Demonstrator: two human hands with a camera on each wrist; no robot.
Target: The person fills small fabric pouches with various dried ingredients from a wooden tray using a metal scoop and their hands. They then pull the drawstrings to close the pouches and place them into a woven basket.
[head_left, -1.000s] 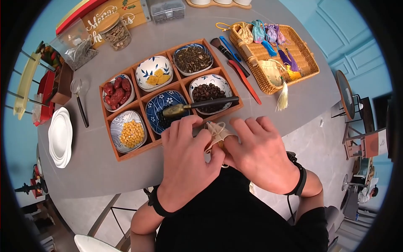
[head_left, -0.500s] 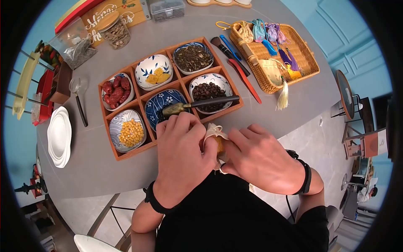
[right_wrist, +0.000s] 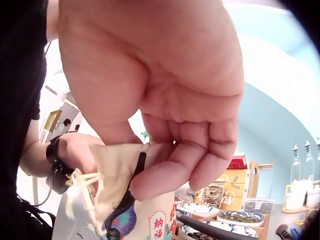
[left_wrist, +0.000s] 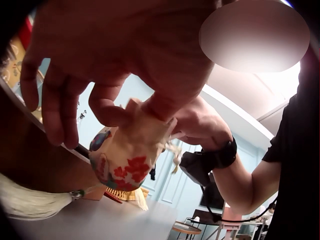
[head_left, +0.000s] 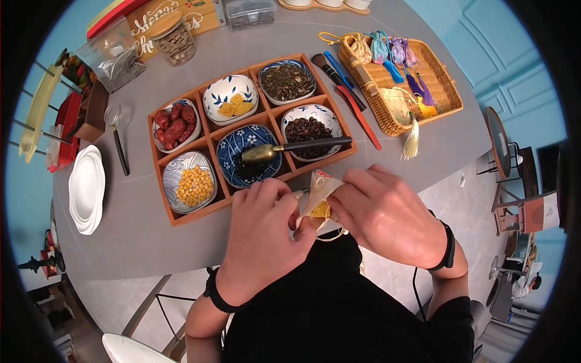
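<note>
A small cream cloth pouch [head_left: 319, 189] hangs between both hands in front of the wooden tray, with yellow filling visible at its mouth. My left hand [head_left: 263, 233] pinches one side of its rim between thumb and index finger, as the left wrist view shows on the pouch [left_wrist: 127, 150] with red flowers. My right hand [head_left: 387, 215] pinches the other side, thumb and fingers on the cloth. In the right wrist view the pouch [right_wrist: 115, 185] shows a dark cord, a printed label and a pale drawstring at its side.
The compartment tray [head_left: 177, 219] holds bowls of dates, corn kernels, beans and leaves, with a brass scoop [head_left: 259, 153] lying across. To the right are red tongs [head_left: 358, 116], a brush and a wicker basket [head_left: 451, 107] of pouches. A white dish [head_left: 86, 189] stands at left.
The pouch has turned and its mouth is spread wider, with the drawstring now hanging below. My left hand has moved slightly down from the scoop. The tray appears shifted slightly right in view.
</note>
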